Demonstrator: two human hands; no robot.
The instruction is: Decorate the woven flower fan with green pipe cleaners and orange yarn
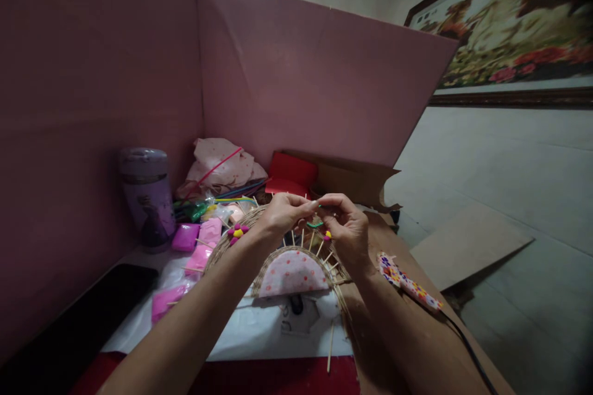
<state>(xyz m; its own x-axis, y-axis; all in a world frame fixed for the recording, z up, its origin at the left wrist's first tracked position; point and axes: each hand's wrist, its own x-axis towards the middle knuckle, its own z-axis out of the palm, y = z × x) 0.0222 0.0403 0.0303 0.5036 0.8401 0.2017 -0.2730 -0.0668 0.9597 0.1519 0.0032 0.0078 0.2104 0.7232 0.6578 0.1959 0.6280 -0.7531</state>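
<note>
Fingertips pinched together, my left hand and my right hand meet above a half-round woven piece of twine and thin sticks. A small thin green strip, perhaps soft clay, shows between them; its ends are partly hidden by the fingers. The inner half-circle of the woven piece is covered with dotted pale fabric. A purple flower with a yellow centre sits on its left band, near my left wrist. Another flower is partly covered by my right hand.
At the left stand a lilac tumbler and several pink clay packets. Behind are bundled pale fabric and a red packet. To the right lies a flower-patterned glue gun with a black cord, on cardboard. Pink panels rise behind.
</note>
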